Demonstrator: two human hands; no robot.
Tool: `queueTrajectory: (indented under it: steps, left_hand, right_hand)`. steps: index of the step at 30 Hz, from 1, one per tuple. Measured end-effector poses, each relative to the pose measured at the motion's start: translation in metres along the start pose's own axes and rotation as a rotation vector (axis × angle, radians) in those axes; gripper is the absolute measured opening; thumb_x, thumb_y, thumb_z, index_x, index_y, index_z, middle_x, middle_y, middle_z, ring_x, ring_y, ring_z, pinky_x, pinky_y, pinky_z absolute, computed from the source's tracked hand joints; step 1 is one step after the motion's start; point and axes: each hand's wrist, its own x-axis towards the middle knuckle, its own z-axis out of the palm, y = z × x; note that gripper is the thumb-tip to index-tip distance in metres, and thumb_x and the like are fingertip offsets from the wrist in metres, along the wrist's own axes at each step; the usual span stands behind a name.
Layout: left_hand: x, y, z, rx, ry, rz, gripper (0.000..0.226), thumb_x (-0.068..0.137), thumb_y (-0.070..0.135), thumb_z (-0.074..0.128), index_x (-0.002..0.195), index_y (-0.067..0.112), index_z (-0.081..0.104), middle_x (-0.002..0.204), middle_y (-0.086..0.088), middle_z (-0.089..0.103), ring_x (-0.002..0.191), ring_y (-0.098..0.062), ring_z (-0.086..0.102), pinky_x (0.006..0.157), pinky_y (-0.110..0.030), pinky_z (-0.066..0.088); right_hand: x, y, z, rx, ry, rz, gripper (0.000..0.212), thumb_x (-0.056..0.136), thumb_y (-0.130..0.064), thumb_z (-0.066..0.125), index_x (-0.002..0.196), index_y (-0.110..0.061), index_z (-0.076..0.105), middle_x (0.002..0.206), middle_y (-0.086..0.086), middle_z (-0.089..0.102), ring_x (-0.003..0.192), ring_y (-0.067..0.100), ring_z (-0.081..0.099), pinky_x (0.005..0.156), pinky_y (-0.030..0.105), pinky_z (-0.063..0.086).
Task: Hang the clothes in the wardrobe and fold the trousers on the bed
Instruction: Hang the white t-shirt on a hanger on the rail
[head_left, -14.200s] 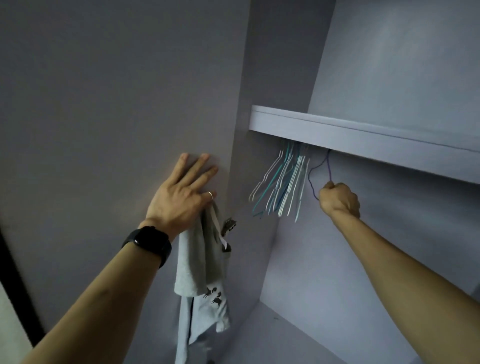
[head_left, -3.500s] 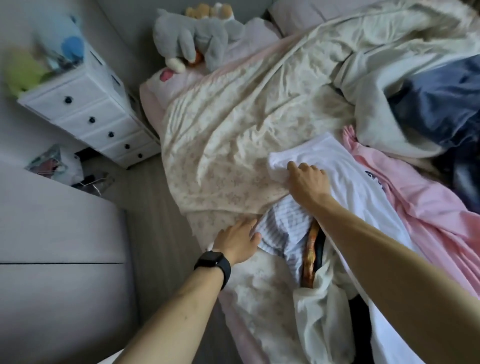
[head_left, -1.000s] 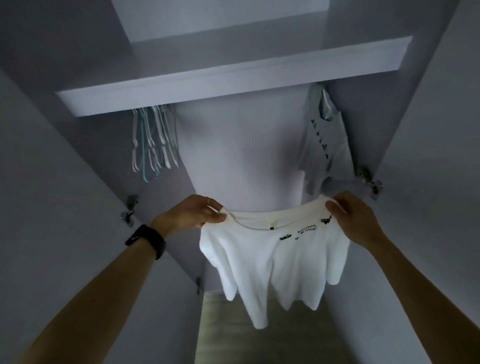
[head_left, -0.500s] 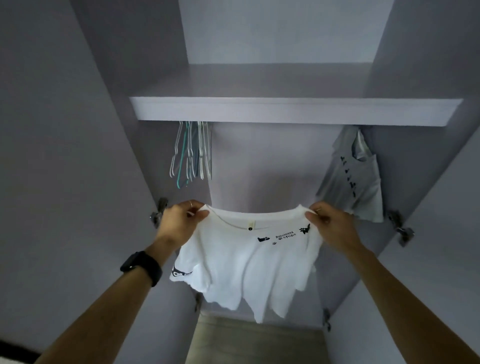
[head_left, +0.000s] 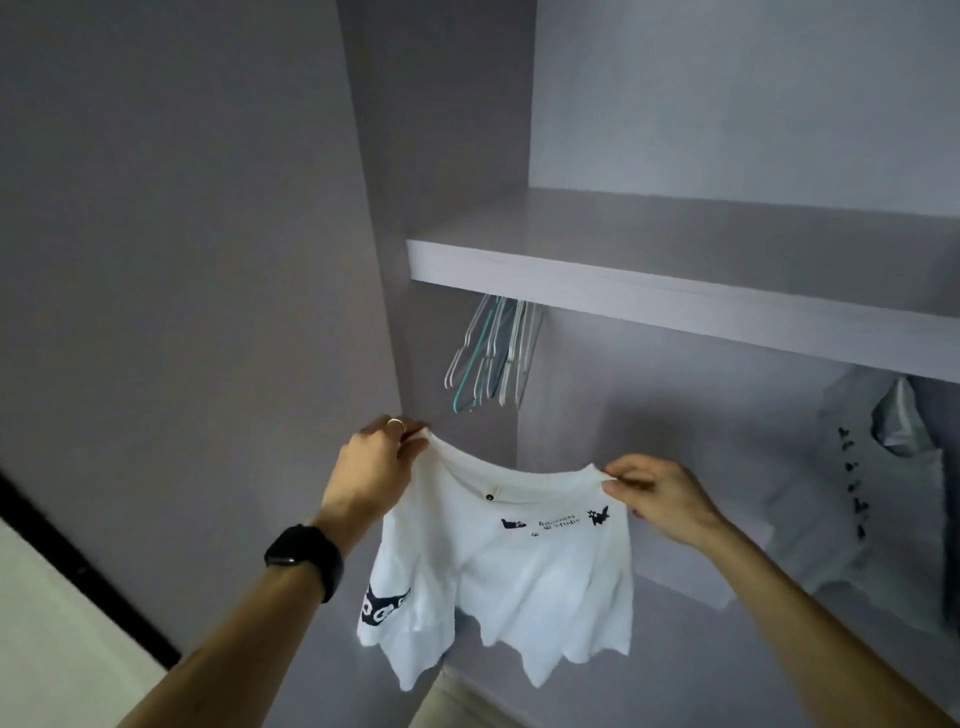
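We see the white T-shirt (head_left: 519, 571) held up in the air inside the open wardrobe (head_left: 447, 156), spread by its shoulders with the neckline sagging between them and the body hanging loose below. The left hand (head_left: 374, 467) pinches one shoulder seam between thumb and curled fingers, and the right hand (head_left: 660, 499) is clamped on the other in the same way. It is not on a hanger yet. Just above the left hand, a bunch of empty hangers (head_left: 493, 358) hangs under the shelf (head_left: 675, 296). Far to the right a grey T-shirt (head_left: 872, 499) already hangs. A dark watch (head_left: 306, 558) sits on the left wrist.

We judge the next move to be fetching a hanger, and that is where trouble lies. One hand must let go, so the shirt will swing from a single shoulder and may slip to the wardrobe floor. The hangers are packed tight, so pulling one could drag its neighbours loose. Forcing a hanger through the neck could also stretch the collar.

Against half a second ago, the view has swung left. The hangers now sit nearly over the left hand, the grey shirt has slid to the right edge, and both grips are unchanged.
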Motion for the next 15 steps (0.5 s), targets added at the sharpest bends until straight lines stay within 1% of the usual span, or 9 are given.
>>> queueTrajectory:
  steps: [3,5,6,7,8,9,10,12,15]
  left_hand:
    - [-0.001,-0.003,-0.009,0.113,0.14,-0.009,0.021,0.101,0.03,0.057,0.111,0.017,0.069,0.106,-0.005,0.066,0.099,-0.037,0.062,0.078,-0.043,0.053]
    - [-0.003,-0.004,-0.014,0.277,0.261,0.096,0.023,0.099,0.029,0.053,0.103,0.016,0.072,0.097,-0.002,0.067,0.096,-0.034,0.063,0.081,-0.042,0.048]
    - [-0.003,-0.005,-0.015,0.35,0.324,0.17,0.022,0.096,0.028,0.054,0.098,0.015,0.072,0.096,-0.002,0.068,0.098,-0.034,0.064,0.087,-0.043,0.046]
    - [-0.001,-0.005,-0.017,0.414,0.365,0.241,0.017,0.093,0.024,0.06,0.096,0.014,0.073,0.1,-0.004,0.07,0.106,-0.035,0.064,0.096,-0.047,0.043]
    - [0.002,-0.006,-0.017,0.478,0.388,0.295,0.01,0.088,0.016,0.067,0.095,0.013,0.073,0.109,-0.006,0.07,0.118,-0.036,0.062,0.106,-0.053,0.037]
    - [0.008,-0.007,-0.018,0.543,0.383,0.32,0.015,0.082,0.008,0.074,0.096,0.012,0.073,0.119,-0.01,0.069,0.129,-0.037,0.055,0.114,-0.059,0.027]
    - [0.015,-0.008,-0.019,0.605,0.349,0.341,0.023,0.077,0.003,0.077,0.098,0.011,0.073,0.13,-0.013,0.065,0.137,-0.038,0.047,0.118,-0.063,0.017]
    - [0.029,-0.011,-0.02,0.725,0.297,0.367,0.033,0.072,-0.001,0.076,0.103,0.01,0.073,0.143,-0.019,0.055,0.145,-0.042,0.034,0.119,-0.065,0.003]
    - [0.044,-0.028,-0.02,0.886,0.274,0.323,0.042,0.076,0.003,0.075,0.117,0.011,0.071,0.155,-0.018,0.041,0.15,-0.043,0.022,0.118,-0.066,-0.006]
  right_hand:
    - [0.025,-0.012,0.025,-0.116,0.007,-0.095,0.011,0.089,-0.017,0.074,0.09,-0.025,0.069,0.086,-0.017,0.074,0.077,-0.003,0.068,0.073,0.014,0.049]
    - [0.041,-0.018,0.042,-0.207,-0.064,-0.14,0.013,0.09,-0.019,0.072,0.089,-0.028,0.064,0.089,-0.012,0.074,0.084,0.005,0.07,0.08,0.019,0.051]
    - [0.051,-0.021,0.049,-0.251,-0.119,-0.149,0.012,0.09,-0.02,0.072,0.09,-0.028,0.063,0.092,-0.01,0.074,0.088,0.008,0.071,0.084,0.022,0.052]
    - [0.061,-0.024,0.054,-0.274,-0.164,-0.144,0.012,0.089,-0.022,0.072,0.094,-0.027,0.062,0.095,-0.009,0.073,0.093,0.01,0.07,0.087,0.023,0.052]
    - [0.073,-0.027,0.059,-0.282,-0.192,-0.135,0.013,0.089,-0.024,0.072,0.099,-0.026,0.063,0.1,-0.009,0.072,0.098,0.01,0.069,0.088,0.023,0.051]
    - [0.086,-0.031,0.064,-0.28,-0.19,-0.126,0.018,0.09,-0.027,0.072,0.104,-0.025,0.063,0.104,-0.008,0.071,0.102,0.011,0.068,0.089,0.022,0.05]
    - [0.099,-0.037,0.067,-0.263,-0.157,-0.113,0.022,0.09,-0.029,0.072,0.11,-0.024,0.063,0.108,-0.006,0.07,0.105,0.013,0.067,0.09,0.022,0.048]
    - [0.13,-0.05,0.071,-0.213,-0.053,-0.079,0.029,0.093,-0.034,0.068,0.118,-0.02,0.062,0.114,-0.002,0.068,0.11,0.018,0.065,0.091,0.022,0.045]
    - [0.175,-0.066,0.078,-0.125,0.077,-0.001,0.035,0.097,-0.041,0.06,0.122,-0.017,0.057,0.12,0.003,0.066,0.111,0.026,0.06,0.085,0.024,0.039]
